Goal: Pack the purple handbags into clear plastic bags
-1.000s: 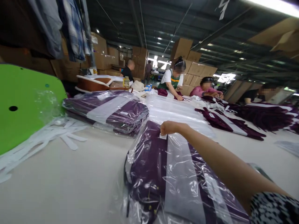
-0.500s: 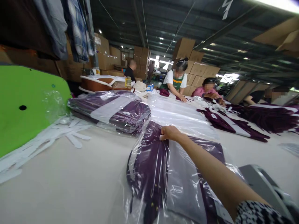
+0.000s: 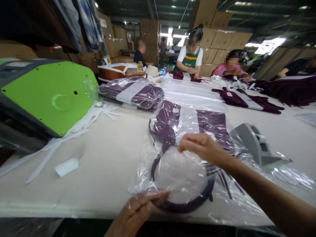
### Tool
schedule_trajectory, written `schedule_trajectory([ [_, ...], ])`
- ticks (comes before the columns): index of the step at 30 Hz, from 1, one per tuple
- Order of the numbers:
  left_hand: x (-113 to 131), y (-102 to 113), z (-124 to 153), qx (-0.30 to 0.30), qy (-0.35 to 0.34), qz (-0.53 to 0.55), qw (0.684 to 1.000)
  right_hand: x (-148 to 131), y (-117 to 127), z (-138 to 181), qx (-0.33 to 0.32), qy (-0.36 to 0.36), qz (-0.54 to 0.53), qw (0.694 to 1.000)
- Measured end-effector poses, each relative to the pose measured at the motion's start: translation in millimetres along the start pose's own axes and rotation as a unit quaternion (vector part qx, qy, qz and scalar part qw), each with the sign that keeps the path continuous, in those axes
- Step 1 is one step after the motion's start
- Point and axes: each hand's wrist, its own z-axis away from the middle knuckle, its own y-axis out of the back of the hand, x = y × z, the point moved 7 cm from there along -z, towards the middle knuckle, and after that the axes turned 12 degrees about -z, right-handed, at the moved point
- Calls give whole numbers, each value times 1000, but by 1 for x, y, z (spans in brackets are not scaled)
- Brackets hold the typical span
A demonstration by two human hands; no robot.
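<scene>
A folded purple item (image 3: 166,120) with a white band (image 3: 189,118) across its middle lies inside a clear plastic bag (image 3: 144,168) on the table. Its dark purple strap (image 3: 195,205) curves in a loop towards the table's front edge. My left hand (image 3: 140,205) is at the lower left of that loop, fingers pressed together on the bag's plastic by the strap. Over the top of the loop, my right hand (image 3: 199,146) is closed, fingers curled down at the plastic. Whatever it pinches is hidden. A small white label (image 3: 176,111) shows on the purple item.
Another bagged purple stack (image 3: 133,92) lies behind. Left are a green-and-grey machine (image 3: 61,95), white strips (image 3: 81,123) and a white paper piece (image 3: 66,167). A grey tape dispenser (image 3: 254,144) stands right. Co-workers (image 3: 190,56) handle purple pieces across the table.
My right hand has let go of the label and moved nearer. My left hand has come into view at the front. The strap now lies in an open loop, and the view has shifted.
</scene>
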Motion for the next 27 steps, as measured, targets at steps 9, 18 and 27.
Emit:
schedule_trajectory([
  [9,63,0,-12,104,-220,-183,952,7,-139,121,-3,95,65,993],
  [18,-16,40,-41,245,-120,-354,895,66,-100,146,37,66,209,975],
  [27,14,-20,-16,122,-106,-469,868,60,-81,159,106,19,86,990],
])
